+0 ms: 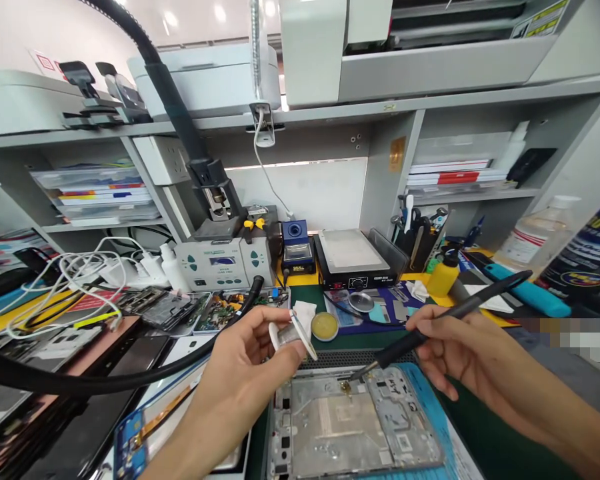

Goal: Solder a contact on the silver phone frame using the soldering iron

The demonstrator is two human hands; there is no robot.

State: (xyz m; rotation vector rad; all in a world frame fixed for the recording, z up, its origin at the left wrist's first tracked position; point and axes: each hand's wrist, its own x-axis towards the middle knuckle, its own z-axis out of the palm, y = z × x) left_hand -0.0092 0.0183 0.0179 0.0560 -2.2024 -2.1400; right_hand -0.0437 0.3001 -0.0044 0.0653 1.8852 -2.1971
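Note:
My left hand (247, 363) is closed around a small spool of solder wire (289, 333), held just above the top edge of an opened device frame (355, 423). My right hand (447, 343) grips a black soldering iron (453, 313) like a pen. Its tip (353, 379) touches a small gold spot near the top middle of the silver frame. The frame lies flat on a blue mat (433, 407) in front of me.
A round tin of yellow flux (325, 326) sits behind the frame. Further back stand a rework station (223, 263), a small blue soldering station (296, 250) and a black hot plate (355, 260). Thick black hose (80, 381) crosses the left side over phone parts. Bottles stand right.

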